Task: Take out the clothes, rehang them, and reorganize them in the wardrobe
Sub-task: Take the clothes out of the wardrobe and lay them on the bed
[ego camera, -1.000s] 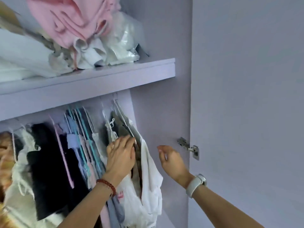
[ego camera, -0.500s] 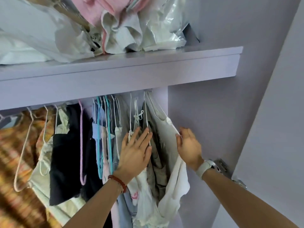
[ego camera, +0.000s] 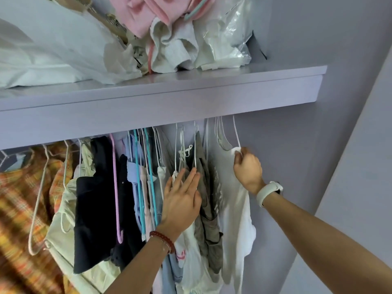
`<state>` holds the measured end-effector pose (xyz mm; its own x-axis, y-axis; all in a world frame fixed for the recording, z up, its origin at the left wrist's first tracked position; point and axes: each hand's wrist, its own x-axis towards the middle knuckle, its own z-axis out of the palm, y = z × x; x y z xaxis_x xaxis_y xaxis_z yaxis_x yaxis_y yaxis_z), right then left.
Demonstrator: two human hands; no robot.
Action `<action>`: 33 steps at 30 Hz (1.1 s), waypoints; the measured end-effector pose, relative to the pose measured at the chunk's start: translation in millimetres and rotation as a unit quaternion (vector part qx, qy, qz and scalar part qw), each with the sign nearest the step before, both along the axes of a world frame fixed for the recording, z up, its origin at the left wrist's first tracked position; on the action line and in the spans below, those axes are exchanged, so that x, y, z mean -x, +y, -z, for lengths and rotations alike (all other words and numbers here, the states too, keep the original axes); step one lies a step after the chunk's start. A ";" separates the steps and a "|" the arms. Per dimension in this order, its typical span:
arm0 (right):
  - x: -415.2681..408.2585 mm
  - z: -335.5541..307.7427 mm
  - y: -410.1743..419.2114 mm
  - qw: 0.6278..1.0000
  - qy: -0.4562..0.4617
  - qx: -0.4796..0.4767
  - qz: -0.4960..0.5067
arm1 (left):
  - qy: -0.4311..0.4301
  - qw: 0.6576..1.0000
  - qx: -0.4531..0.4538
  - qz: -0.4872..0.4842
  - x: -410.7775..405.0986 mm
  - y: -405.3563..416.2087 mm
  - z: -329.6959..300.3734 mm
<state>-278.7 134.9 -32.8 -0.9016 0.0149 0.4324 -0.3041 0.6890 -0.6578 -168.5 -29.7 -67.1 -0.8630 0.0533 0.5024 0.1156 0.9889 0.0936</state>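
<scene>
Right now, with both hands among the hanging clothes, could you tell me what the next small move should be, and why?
Probably lift the white top and its hanger up off the rail. The right hand already grips that top at the shoulder, at the row's right end, while the left hand lies flat on the grey garment, holding the neighbours aside, so it should come away freely.
</scene>
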 end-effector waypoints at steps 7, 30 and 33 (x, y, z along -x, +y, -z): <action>-86.4 67.5 51.2 0.993 -0.052 -0.103 0.007 | 0.020 0.999 0.000 -0.027 0.4 7.1 2.7; -594.2 138.9 208.6 0.788 -0.068 -0.241 0.562 | -0.362 0.679 -0.100 0.631 -210.0 261.4 146.0; -648.6 135.1 207.4 0.724 -0.055 -0.217 0.652 | -0.341 0.631 -0.159 0.679 -263.8 300.6 128.1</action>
